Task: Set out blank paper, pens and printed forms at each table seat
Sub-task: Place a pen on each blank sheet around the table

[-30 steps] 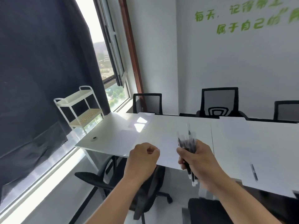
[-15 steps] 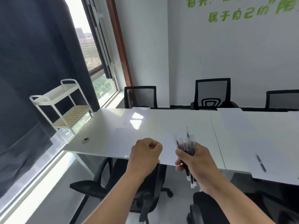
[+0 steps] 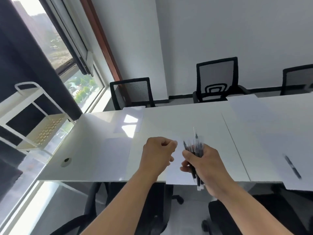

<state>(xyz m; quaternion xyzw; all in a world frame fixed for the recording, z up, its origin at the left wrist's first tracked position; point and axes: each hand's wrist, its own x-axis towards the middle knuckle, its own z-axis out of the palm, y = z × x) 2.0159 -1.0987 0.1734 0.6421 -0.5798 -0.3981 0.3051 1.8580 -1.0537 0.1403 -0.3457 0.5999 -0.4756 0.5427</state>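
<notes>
My right hand (image 3: pixel 205 164) grips a bundle of black pens (image 3: pixel 196 149), tips up, above the near edge of the long white table (image 3: pixel 186 119). My left hand (image 3: pixel 156 154) is a closed fist just left of the bundle, with nothing visible in it. White sheets lie at the seats: one under my hands (image 3: pixel 177 173), one near the table's left end (image 3: pixel 116 155), one at the far left seat (image 3: pixel 130 121), one at the far middle seat (image 3: pixel 243 106) and one at the near right (image 3: pixel 298 175). A single black pen (image 3: pixel 293 167) rests on the near right sheet.
Black mesh chairs (image 3: pixel 217 78) line the far side and more chairs (image 3: pixel 135 206) stand under the near edge. A white shelf cart (image 3: pixel 32 119) stands by the window at left, beside a dark curtain. A round cable hole (image 3: pixel 66 161) is in the table's left end.
The view has tilted down and come closer to the table. Both hands keep their poses, the right one still around the pens.
</notes>
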